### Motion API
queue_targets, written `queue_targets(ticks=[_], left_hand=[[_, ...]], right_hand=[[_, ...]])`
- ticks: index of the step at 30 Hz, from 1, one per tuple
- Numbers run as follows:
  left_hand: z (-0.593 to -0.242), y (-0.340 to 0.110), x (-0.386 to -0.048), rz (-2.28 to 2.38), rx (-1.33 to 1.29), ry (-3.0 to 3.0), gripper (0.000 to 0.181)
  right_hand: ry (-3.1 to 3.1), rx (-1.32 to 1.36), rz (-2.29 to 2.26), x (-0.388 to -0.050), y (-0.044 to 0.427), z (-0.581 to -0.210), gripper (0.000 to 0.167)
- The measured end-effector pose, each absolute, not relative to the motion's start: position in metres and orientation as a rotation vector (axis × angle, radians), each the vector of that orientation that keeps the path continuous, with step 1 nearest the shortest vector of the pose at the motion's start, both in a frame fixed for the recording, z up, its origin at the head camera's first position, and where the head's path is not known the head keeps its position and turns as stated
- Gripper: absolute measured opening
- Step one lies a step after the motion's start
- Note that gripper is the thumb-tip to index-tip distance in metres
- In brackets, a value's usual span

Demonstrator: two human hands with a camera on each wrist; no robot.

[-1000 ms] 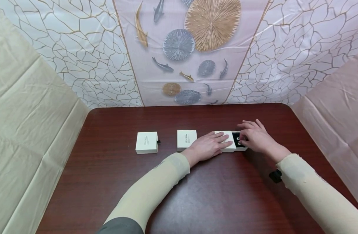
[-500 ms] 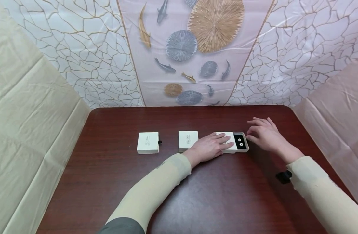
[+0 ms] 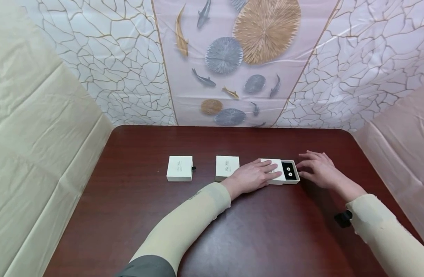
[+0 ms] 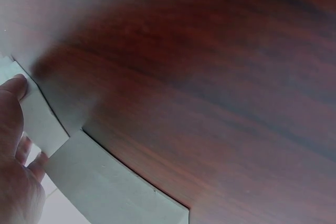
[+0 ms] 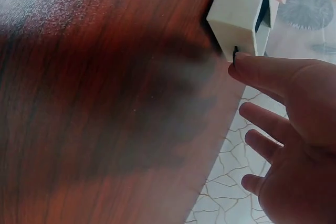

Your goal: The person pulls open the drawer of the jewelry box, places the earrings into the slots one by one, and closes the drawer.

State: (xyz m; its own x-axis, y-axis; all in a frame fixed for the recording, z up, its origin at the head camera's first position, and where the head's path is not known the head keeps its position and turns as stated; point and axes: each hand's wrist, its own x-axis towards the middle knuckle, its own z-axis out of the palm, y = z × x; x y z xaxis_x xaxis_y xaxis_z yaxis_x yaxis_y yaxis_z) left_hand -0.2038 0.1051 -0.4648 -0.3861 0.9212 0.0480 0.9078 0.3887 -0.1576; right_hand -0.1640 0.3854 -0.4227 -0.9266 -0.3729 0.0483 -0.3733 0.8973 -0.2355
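My left hand [image 3: 250,177] lies over the rightmost small white box [image 3: 272,182], its spread, straight fingers pressing on the lid sleeve. From that box's right end a white drawer [image 3: 296,181] sticks out, lined with a black pad [image 3: 286,165]. Two small shiny earrings [image 3: 290,174] sit on the pad. At the drawer's end is my right hand [image 3: 320,169]. The right wrist view shows its thumb and a finger pinching a black pull tab [image 5: 235,55] on the drawer's outer wall; the remaining fingers stay apart from the box.
Two more white boxes stand to the left: a middle box [image 3: 227,165], partly behind my left hand, and a left box [image 3: 179,168] with a black tab [image 3: 193,168] on its right side. All rest on a dark red-brown table [image 3: 260,238]. A patterned cloth [image 3: 225,92] hangs behind.
My right hand has withdrawn from above the drawer to its right end, uncovering the earrings, and now pinches the pull tab. My left hand remains on the box; the head view has shifted slightly.
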Motion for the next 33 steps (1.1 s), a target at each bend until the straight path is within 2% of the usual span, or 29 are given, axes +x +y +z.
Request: queue_targets(ticks=[8,16,33], left_hand=[[-0.464,0.108,-0.202,0.186,-1.667,-2.479,0.053],[-0.463,0.107,-0.204,0.187,-1.663,-2.488,0.053],[-0.463,0.106,-0.206,0.169,-1.68,-2.513,0.053]], right_hand=[[-3.002,0.645,0.474,-0.165,0.39,-0.432,0.008],[-2.945,0.666,0.508,-0.17,0.39,-0.436,0.013],[-2.968,0.646,0.582,-0.175,0.38,-0.437,0.011]])
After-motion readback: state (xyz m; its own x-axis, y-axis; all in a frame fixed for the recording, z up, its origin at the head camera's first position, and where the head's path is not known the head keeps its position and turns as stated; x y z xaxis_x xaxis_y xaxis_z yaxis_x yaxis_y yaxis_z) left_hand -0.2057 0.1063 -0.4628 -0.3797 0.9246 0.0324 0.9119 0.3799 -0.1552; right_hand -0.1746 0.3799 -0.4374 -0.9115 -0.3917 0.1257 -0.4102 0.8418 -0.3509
